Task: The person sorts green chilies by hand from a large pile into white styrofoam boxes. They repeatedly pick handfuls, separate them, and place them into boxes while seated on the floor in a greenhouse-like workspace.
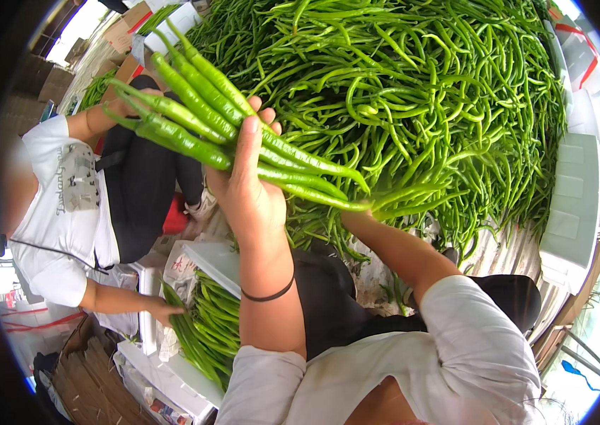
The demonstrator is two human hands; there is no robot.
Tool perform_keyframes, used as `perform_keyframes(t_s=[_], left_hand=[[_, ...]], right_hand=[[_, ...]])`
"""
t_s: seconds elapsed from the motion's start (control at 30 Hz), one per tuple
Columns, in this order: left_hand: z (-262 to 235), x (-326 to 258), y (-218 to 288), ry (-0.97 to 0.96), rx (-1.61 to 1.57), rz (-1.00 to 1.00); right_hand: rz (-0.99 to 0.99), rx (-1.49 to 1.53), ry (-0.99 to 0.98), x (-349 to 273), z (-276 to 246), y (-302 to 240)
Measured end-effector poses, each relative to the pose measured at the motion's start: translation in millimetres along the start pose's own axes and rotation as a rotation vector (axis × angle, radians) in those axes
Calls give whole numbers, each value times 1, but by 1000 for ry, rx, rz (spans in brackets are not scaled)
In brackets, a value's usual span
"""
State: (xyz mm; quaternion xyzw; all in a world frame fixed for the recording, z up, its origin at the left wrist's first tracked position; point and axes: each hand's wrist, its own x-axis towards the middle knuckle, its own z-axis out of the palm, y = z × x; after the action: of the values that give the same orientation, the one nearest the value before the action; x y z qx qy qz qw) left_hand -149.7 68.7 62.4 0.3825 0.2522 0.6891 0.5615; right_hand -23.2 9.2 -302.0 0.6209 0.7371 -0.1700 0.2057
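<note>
My left hand [247, 170] is raised in front of me, closed around a bunch of long green chili peppers [193, 88]. The bunch lies slantwise across the palm, stems and tips poking out on both sides. Lower and to the right, my right hand [356, 218] is at the near edge of a big heap of green chili peppers [413, 92]. More peppers [413, 198] fan out from its grip, and they hide most of its fingers.
A co-worker in a white shirt [52, 170] sits at the left, one hand on peppers in a white foam box [218, 265] beside my left arm. White foam panels [570, 205] border the heap at right. Cardboard boxes [128, 25] stand at the far left.
</note>
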Motion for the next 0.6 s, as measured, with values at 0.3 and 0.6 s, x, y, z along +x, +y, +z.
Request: perform_keyframes(t_s=[0.3,0.6], left_hand=[[-5,0,8,71,-8,-10],[-7,3,9,94,-50,-7]], right_hand=[[95,-104,-44,18,19,14],[34,322,157,-132,-134,43]])
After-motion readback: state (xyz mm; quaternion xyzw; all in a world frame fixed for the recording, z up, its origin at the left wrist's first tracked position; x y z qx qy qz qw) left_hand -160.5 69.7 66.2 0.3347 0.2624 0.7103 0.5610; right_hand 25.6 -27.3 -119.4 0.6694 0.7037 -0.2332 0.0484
